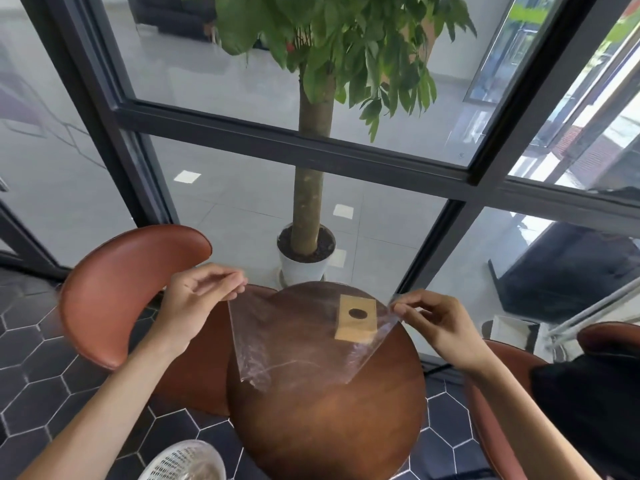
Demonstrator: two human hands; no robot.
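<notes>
A clear plastic bag (298,341) hangs stretched above the round brown wooden table (325,427). My left hand (197,299) pinches its upper left corner between thumb and fingers. My right hand (440,320) pinches the upper right corner. A tan card with a round dark hole (356,318) shows near the bag's upper right; whether it is inside the bag or stuck on it I cannot tell. The bag's lower edge droops toward the tabletop.
A brown leather chair (121,292) stands left of the table, another chair (502,393) with a black cloth (588,410) at the right. A potted tree in a white pot (304,265) stands behind, before glass walls. A white mesh basket (183,462) sits at the lower left.
</notes>
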